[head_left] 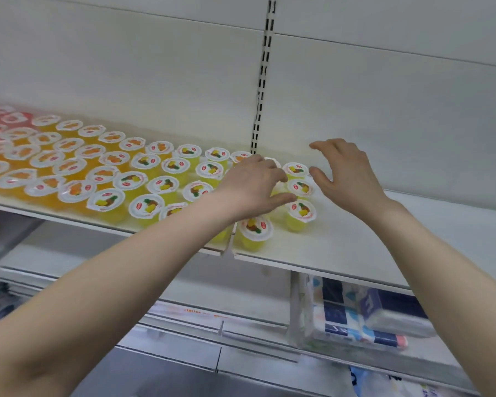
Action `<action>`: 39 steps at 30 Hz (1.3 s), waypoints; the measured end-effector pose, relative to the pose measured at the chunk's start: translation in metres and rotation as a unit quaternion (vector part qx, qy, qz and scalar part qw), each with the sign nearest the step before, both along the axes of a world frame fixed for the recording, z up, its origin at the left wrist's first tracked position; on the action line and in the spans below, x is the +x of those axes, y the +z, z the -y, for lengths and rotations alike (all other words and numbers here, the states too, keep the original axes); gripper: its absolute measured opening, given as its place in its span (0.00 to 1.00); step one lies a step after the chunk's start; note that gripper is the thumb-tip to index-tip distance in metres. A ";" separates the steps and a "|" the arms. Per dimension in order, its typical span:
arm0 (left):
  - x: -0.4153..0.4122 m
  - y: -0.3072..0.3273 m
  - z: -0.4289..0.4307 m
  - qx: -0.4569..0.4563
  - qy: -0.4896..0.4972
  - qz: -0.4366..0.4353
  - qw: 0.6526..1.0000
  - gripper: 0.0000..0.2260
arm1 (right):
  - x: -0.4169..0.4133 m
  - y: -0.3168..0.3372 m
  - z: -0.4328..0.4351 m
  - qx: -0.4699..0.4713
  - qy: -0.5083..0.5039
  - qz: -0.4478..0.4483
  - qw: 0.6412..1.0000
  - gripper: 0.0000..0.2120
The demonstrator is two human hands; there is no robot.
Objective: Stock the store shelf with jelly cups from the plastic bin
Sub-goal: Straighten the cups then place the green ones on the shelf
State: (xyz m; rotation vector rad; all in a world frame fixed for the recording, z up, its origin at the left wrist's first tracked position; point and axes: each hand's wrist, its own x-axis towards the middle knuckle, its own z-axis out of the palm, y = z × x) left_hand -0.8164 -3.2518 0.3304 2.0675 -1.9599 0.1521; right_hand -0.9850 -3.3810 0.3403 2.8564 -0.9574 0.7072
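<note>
Tissue packs [384, 316] lay under the shelf [355, 247]. My left hand [252, 184] half hid the yellow cup [273, 193] it held; my right hand [347, 173] spread wide.

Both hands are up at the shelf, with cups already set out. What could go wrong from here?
1. The front cup stands right at the edge of the shelf, close by the left wrist. A dip of that forearm could knock it off.
2. The left grip seems to hold a yellow cup tight against the neighbouring cup. Setting it down could tip that one.
</note>
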 end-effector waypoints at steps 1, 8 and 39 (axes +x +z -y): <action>0.007 0.003 -0.004 -0.013 0.009 0.002 1.000 0.22 | 0.006 0.003 -0.003 -0.016 0.008 -0.014 1.000 0.21; 0.072 0.016 -0.059 -0.097 0.073 0.067 0.990 0.16 | 0.057 0.022 -0.042 -0.076 0.073 -0.070 0.992 0.23; 0.367 -0.046 -0.562 -0.077 0.328 0.110 0.935 0.19 | 0.460 -0.044 -0.471 -0.113 0.434 -0.076 0.891 0.24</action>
